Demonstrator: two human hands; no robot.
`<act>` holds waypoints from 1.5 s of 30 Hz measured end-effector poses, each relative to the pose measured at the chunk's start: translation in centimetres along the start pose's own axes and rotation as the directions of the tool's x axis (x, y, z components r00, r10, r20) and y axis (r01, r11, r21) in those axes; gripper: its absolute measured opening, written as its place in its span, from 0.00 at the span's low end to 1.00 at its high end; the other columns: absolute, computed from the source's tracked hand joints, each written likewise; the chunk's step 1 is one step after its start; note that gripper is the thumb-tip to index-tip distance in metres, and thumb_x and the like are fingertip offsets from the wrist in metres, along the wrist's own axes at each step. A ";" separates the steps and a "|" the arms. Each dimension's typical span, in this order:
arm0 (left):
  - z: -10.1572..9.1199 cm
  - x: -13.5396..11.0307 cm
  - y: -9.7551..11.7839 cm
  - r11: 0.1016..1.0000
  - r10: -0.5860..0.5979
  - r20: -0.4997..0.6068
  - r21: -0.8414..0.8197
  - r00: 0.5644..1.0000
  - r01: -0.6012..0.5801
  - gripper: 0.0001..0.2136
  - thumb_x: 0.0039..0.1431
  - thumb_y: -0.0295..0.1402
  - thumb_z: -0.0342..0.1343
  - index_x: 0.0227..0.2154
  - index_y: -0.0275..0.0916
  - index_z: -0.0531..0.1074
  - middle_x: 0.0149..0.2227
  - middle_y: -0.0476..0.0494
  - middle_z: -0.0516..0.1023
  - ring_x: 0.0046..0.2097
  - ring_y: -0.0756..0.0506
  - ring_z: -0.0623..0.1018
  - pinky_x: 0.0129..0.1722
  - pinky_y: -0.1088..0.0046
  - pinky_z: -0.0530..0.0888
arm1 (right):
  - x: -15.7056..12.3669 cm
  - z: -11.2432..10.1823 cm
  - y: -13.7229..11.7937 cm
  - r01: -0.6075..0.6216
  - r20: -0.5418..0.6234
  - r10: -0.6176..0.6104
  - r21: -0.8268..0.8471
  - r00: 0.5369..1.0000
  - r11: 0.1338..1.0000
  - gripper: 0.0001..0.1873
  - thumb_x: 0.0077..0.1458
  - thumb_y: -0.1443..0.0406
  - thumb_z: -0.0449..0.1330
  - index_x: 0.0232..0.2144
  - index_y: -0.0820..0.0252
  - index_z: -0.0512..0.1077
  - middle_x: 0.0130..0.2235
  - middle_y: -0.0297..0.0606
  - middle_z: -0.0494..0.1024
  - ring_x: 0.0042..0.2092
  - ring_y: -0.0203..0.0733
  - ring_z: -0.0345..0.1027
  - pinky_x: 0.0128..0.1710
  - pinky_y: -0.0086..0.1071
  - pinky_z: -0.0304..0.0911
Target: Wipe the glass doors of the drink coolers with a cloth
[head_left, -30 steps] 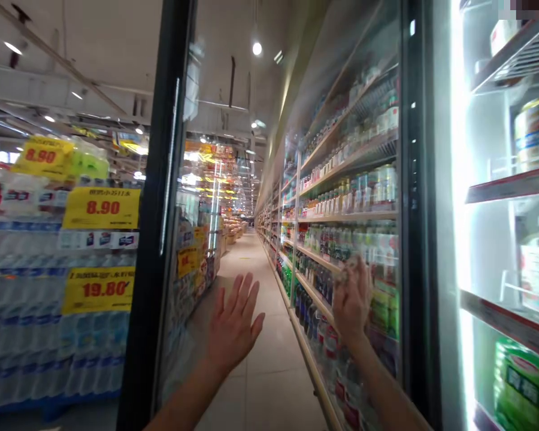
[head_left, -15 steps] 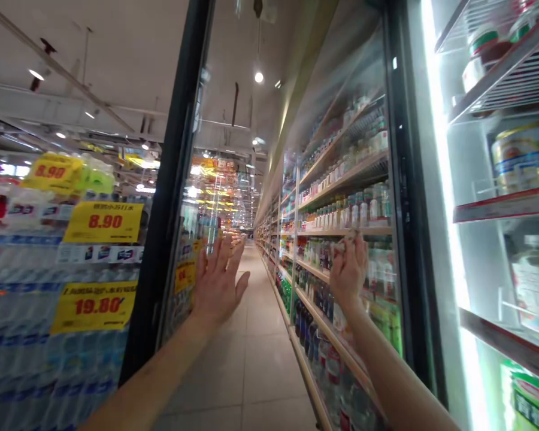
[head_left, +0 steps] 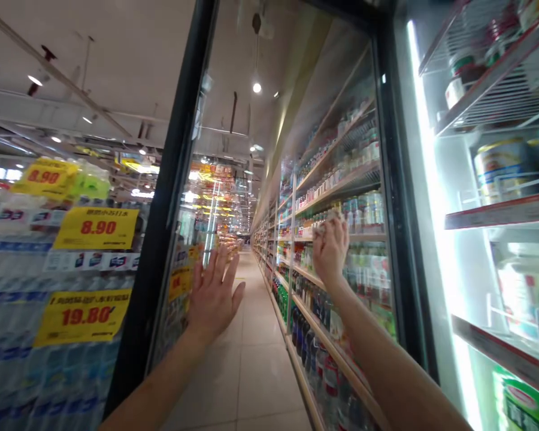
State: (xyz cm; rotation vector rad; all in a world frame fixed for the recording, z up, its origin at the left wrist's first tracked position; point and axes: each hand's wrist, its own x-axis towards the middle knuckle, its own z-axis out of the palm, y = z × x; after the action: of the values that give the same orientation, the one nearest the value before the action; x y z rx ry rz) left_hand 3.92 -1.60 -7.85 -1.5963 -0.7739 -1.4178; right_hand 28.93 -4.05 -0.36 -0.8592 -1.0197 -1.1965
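A glass door (head_left: 269, 383) with a black frame stands open in front of me, and the aisle shows through it. My left hand (head_left: 213, 293) lies flat at the pane with its fingers spread, holding nothing. Higher and to its right, my right hand (head_left: 331, 248) is at the same pane with its fingers bent. A pale, crumpled, cloth-like piece (head_left: 318, 230) shows at those fingers, mostly hidden by the hand. Whether the left palm presses on the glass cannot be made out.
On the right, a lit refrigerator holds wire shelves (head_left: 498, 218) with jars, a can (head_left: 498, 167) and a green pack (head_left: 523, 401). To the left stand stacked bottled drinks (head_left: 67, 374) with yellow price signs (head_left: 96, 227). Bottle-filled shelves (head_left: 341, 191) appear in the glass.
My right hand has moved left and a little up across the pane with the pale piece. My left hand stays spread, slightly lower in view. The camera has shifted slightly.
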 end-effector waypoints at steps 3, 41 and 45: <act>0.0 0.0 0.1 1.000 0.001 -0.005 0.006 1.000 -0.001 0.24 0.60 0.38 0.45 0.58 0.38 0.57 0.63 0.36 0.54 0.64 0.38 0.53 0.61 0.53 0.48 | -1.0 0.3 -2.7 0.375 0.190 -0.392 0.118 0.900 0.919 0.21 0.55 0.66 0.49 0.52 0.62 0.65 0.57 0.45 0.63 0.64 0.50 0.42 0.60 0.49 0.48; 0.4 -0.3 -0.4 0.999 0.043 -0.050 0.016 0.998 -0.042 0.28 0.59 0.35 0.47 0.62 0.41 0.48 0.63 0.37 0.51 0.64 0.38 0.52 0.61 0.52 0.49 | -1.2 -2.3 3.6 0.413 0.261 -0.431 0.125 0.864 0.902 0.23 0.55 0.66 0.49 0.54 0.57 0.63 0.59 0.43 0.61 0.64 0.47 0.46 0.59 0.48 0.53; 0.1 -0.2 -0.1 1.000 0.025 -0.053 -0.008 0.998 -0.026 0.27 0.59 0.36 0.48 0.61 0.40 0.51 0.62 0.36 0.54 0.64 0.38 0.52 0.61 0.52 0.49 | 0.2 -2.4 4.9 0.036 0.015 -0.035 -0.065 0.999 0.997 0.23 0.57 0.66 0.46 0.54 0.63 0.62 0.62 0.50 0.55 0.63 0.52 0.45 0.57 0.57 0.51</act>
State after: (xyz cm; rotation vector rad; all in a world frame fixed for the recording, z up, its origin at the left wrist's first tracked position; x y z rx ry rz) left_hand 3.83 -1.44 -8.07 -1.5640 -0.7154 -1.4407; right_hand 34.19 -5.48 -1.02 -0.9053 -1.0153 -1.2610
